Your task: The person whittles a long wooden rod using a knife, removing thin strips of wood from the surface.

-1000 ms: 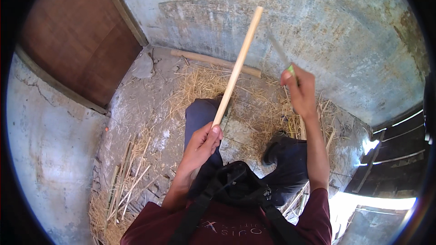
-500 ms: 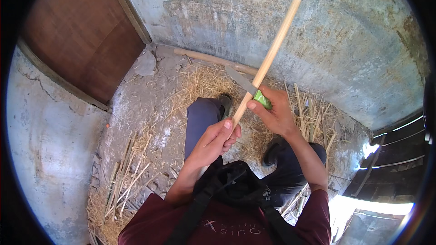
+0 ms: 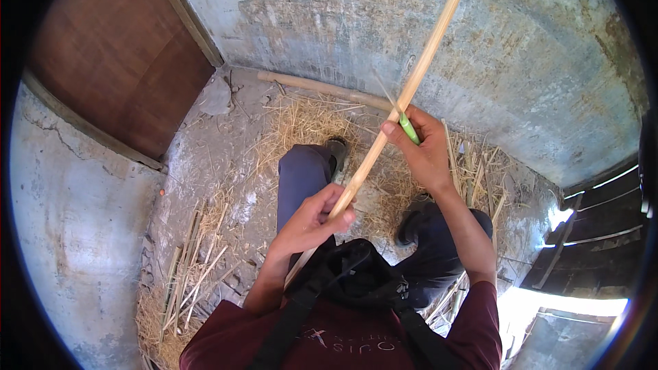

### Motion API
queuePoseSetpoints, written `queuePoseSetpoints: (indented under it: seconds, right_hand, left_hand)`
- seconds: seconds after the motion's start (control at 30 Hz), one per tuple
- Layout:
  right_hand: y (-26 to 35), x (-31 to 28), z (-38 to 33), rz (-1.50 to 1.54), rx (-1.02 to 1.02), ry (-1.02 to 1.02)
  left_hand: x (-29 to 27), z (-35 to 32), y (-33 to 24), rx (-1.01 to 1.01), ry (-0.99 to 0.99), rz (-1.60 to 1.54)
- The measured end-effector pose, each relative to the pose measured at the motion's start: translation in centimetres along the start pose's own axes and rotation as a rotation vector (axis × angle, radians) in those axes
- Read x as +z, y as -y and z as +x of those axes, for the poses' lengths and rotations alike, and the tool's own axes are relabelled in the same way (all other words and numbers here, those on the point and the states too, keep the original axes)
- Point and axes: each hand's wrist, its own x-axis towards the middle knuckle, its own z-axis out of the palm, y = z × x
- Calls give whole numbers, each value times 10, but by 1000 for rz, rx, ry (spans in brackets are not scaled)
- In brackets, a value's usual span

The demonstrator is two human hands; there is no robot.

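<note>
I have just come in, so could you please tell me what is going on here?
The person's left hand grips a pale stick along its lower part. The right hand holds a green-handled knife, thumb on the stick and blade crossing it; whether the edge is cutting cannot be told. Straw-like strands lie on the floor, and a pole rests along the wall's foot.

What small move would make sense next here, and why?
Probably a short, light stroke of the green-handled knife up the stick, away from the left hand. That hand holds the stick below the knife, while the right hand has the knife beside it, thumb over the wood. Whether the cutting edge touches cannot be told.
</note>
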Motion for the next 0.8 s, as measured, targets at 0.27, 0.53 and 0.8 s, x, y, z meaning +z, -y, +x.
queuePoseSetpoints:
  seconds: [0.27, 0.53, 0.8]
  right_hand:
    - [2, -4, 8, -64, -32, -27]
    - [7, -2, -2, -418, -502, 93]
    - [11, 20, -19, -699, -694, 161]
  left_hand:
    - [-13, -28, 22, -127, -12, -46]
    - [-5, -12, -7, -83, -92, -198]
    - [2, -1, -20, -35, -138, -259]
